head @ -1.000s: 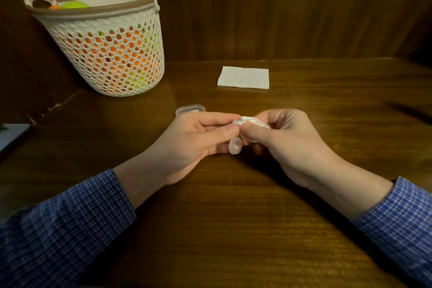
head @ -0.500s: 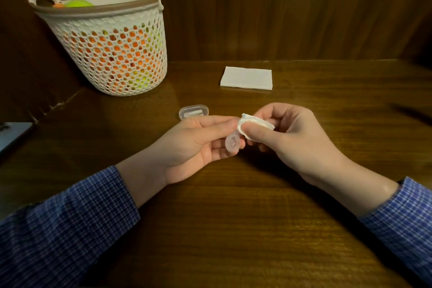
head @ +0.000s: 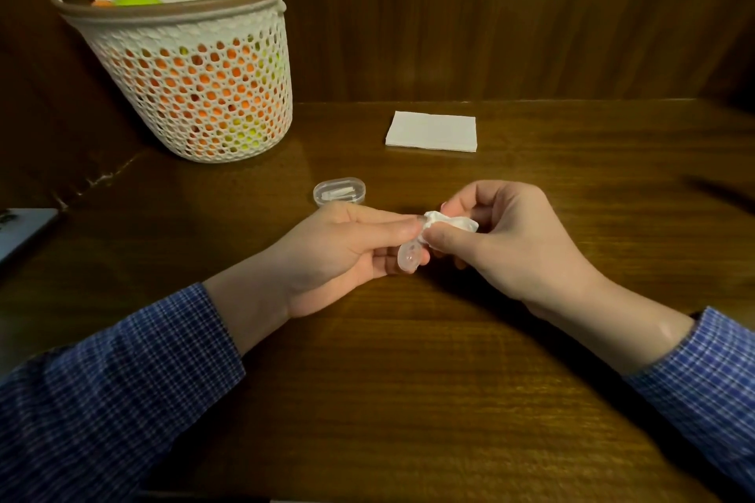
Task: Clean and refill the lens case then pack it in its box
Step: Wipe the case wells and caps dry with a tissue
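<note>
Lens case (head: 409, 257) pinched in left hand (head: 339, 253), long axis hanging down from fingertips. Right hand (head: 502, 241) pinches wadded tissue (head: 449, 221) against case's upper end, seemingly inside well. Clear box (head: 339, 190) just beyond left knuckles, nearer left.

glossy wooden table (head: 408, 380), clear plastic lens case (head: 409, 257), crumpled white tissue (head: 449, 221), woven mesh basket (head: 196, 102)

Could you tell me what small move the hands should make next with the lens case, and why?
Probably twist the tissue inside the well. The left hand pinches the clear lens case, and the right hand pinches the wadded tissue against its upper end, so wiping looks unfinished. The box lies on the table behind, not yet needed.
</note>
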`<state>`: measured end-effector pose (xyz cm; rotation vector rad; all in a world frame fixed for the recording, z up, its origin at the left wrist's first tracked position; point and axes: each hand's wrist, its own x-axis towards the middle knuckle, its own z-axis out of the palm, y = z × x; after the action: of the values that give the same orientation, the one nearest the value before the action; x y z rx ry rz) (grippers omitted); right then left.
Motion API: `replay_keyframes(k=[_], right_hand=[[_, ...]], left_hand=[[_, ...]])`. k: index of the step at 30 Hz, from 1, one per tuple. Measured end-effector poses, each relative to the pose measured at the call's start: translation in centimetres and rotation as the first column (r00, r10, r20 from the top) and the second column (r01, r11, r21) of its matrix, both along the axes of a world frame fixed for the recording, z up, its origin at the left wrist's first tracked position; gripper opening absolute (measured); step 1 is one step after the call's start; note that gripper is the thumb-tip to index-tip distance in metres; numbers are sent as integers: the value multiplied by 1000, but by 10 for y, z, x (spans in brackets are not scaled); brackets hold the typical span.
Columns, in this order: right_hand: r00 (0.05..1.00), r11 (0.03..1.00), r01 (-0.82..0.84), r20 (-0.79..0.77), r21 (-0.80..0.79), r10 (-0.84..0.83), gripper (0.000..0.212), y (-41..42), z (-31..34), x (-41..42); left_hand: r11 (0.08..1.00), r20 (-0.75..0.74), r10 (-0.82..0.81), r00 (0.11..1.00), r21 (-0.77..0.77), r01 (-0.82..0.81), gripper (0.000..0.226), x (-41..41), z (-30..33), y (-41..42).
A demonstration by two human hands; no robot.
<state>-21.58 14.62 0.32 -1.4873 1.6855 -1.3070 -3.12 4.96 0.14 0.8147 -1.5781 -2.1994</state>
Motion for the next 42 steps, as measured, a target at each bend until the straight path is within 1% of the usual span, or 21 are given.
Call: replay_keyframes(k=[3,6,7,9,11,13,15,16,18,20,23,25,26,28,34,38,42], right_hand=[[994,999,43,-97,-26,-45,15,-1,1,1],[985,995,50,-163,-82,-63,14,-3,4,0],[989,996,18,-147,-92,-31,14,-3,5,-1],[996,993,-83,-31,-79,81,13,-2,8,-6],[985,986,-158,66,-58,162,14,-1,11,-12],[984,984,-165,64,-62,169,18,-1,10,-15],[986,980,-156,40,-119,162,23,-1,7,-15],[986,973,-164,9,-161,168,23,-1,7,-15],[978,953,-200,-101,-228,182,14,0,6,-14],[960,943,-223,-222,-249,168,7,2,4,-13],[934,938,-247,-319,-244,163,20,5,6,-12],[872,921,-318,-450,-225,191,32,5,8,-14],[836,909,-355,-509,-219,204,34,4,9,-16],[796,890,-395,-568,-227,208,32,3,8,-19],[775,898,-391,-598,-199,205,30,2,6,-18],[793,910,-372,-572,-185,208,27,2,7,-14],[854,937,-310,-481,-161,200,20,2,7,-7]], left_hand=[[1000,6,-5,1000,-10,5,37,0,0,-1],[999,-25,13,1000,40,-12,37,-3,1,-1],[998,-42,14,999,65,-11,34,-4,1,-2],[994,-80,-20,997,108,29,27,-4,3,-2],[986,-114,-44,993,156,62,28,-2,3,-4],[980,-131,-39,991,189,64,32,-1,2,-6],[980,-132,-44,990,187,68,29,-1,1,-6],[981,-128,-49,991,180,72,27,-1,1,-6],[982,-125,-53,991,174,74,25,-1,0,-6],[980,-130,-48,990,187,72,25,0,0,-7],[977,-132,-29,991,206,56,23,-1,0,-7],[979,-121,-16,993,202,40,20,-1,0,-7],[980,-116,-18,993,193,41,19,0,0,-7],[982,-113,-29,993,182,49,20,0,0,-6],[987,-71,-25,997,155,36,39,0,1,-3],[990,-83,11,996,140,1,37,0,0,0],[991,-85,43,995,128,-32,35,-1,-1,2]])
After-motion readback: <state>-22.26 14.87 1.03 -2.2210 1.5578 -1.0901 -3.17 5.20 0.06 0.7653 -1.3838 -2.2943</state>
